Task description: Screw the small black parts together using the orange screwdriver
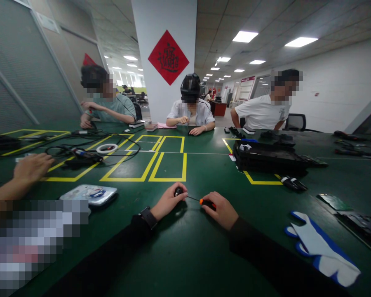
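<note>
Between the fingers of my left hand (pixel 169 202) is a small black rounded object (pixel 178 191), too small to name more closely. My right hand (pixel 220 210) is wrapped round the black and orange handle of a screwdriver (pixel 201 201). Its thin shaft points left, and the tip reaches close to the black object; whether it touches cannot be made out. Both hands are low over the green table (pixel 185 255), near its middle. A dark watch (pixel 149 217) is on my left wrist.
A pale case (pixel 88 194) lies left of my left hand, beside a co-worker's hand (pixel 34 167). Black cables (pixel 77 154) and a tape roll (pixel 107 149) lie farther back. To the right are black trays (pixel 268 159), a white-blue glove (pixel 321 247) and a circuit board (pixel 334 202). Three people sit opposite.
</note>
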Available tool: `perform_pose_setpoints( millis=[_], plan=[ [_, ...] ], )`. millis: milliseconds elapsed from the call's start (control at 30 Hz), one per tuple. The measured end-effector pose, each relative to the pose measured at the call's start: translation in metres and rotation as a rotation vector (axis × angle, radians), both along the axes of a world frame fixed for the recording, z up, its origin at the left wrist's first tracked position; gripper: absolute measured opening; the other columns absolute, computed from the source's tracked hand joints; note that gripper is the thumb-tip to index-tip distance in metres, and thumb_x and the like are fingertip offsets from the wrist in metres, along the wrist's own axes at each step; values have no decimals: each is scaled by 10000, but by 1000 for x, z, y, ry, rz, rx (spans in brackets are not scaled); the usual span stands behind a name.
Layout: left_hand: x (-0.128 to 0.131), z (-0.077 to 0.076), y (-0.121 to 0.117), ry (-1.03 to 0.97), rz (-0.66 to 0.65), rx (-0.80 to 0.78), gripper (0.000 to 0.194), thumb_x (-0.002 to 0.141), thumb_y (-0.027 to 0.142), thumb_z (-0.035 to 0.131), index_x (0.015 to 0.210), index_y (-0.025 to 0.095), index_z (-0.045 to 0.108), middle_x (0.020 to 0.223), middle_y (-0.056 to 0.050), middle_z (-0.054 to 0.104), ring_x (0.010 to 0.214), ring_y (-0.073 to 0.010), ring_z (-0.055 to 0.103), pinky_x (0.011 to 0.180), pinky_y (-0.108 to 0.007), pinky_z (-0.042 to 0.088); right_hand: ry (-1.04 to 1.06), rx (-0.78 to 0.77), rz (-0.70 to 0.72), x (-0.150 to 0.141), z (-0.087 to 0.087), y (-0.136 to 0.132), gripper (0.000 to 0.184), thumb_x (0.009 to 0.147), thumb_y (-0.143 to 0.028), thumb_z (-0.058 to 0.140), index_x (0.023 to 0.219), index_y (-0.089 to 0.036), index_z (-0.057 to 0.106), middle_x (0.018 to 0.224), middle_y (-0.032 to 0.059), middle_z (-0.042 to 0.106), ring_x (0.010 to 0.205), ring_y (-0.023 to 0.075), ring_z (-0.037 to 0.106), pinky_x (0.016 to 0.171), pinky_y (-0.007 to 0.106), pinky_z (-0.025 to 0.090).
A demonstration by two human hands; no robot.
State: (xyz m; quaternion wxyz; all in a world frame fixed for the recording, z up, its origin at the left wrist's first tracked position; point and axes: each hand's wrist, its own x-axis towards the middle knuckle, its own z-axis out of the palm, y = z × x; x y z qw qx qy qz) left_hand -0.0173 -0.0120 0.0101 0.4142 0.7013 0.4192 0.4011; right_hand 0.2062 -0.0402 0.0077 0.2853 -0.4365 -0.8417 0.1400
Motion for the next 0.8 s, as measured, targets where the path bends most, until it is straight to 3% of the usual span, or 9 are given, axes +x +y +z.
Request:
perform_pose_setpoints(
  millis=[300,600,800],
  plan=[
    [1,-1,2,63,6,23,171,775,317,513,860,169,525,706,22,544,652,-117,512,656,-237,393,39,20,-13,-3,6,-3,48,790,-174,506,813,-168,548,919,54,510,866,172,482,781,309,396],
    [1,2,-1,64,22,68,197,750,345,557,829,170,515,765,18,535,707,-120,507,687,-239,396,101,17,31,-1,2,-2,127,730,-117,548,829,-178,498,959,51,498,864,166,487,768,297,401],
    [2,3,-1,74,10,86,175,756,328,545,825,169,520,778,14,535,724,-123,502,701,-243,396,27,13,-15,-1,2,0,122,768,-223,558,872,-174,519,879,42,517,829,174,470,742,304,390]
  ],
)
